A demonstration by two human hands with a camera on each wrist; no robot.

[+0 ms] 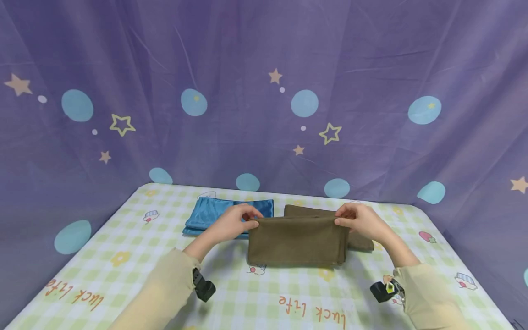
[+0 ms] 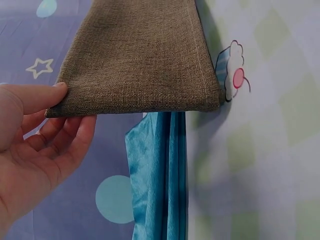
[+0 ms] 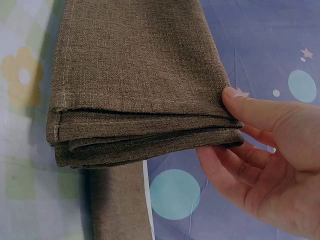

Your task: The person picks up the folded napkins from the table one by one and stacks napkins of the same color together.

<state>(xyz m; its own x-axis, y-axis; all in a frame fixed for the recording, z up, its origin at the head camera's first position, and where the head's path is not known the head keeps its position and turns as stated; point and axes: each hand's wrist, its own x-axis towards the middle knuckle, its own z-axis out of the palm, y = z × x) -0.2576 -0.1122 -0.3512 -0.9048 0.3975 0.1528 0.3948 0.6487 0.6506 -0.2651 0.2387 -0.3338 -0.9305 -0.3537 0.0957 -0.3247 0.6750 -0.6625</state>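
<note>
A folded brown cloth (image 1: 296, 240) hangs by its top edge above the checked table (image 1: 123, 256). My left hand (image 1: 236, 222) pinches its top left corner between thumb and fingers, seen close in the left wrist view on the brown cloth (image 2: 135, 55) by my left hand (image 2: 40, 145). My right hand (image 1: 360, 221) pinches the top right corner; the right wrist view shows the layered cloth (image 3: 135, 85) held at its corner by my right hand (image 3: 265, 165). A second brown cloth (image 1: 360, 242) lies folded behind it.
A folded blue cloth (image 1: 210, 211) lies on the table behind my left hand, also visible as the blue cloth (image 2: 157, 175) in the left wrist view. A purple star-patterned curtain (image 1: 264, 91) closes off the back and sides. Table edges curve away left and right.
</note>
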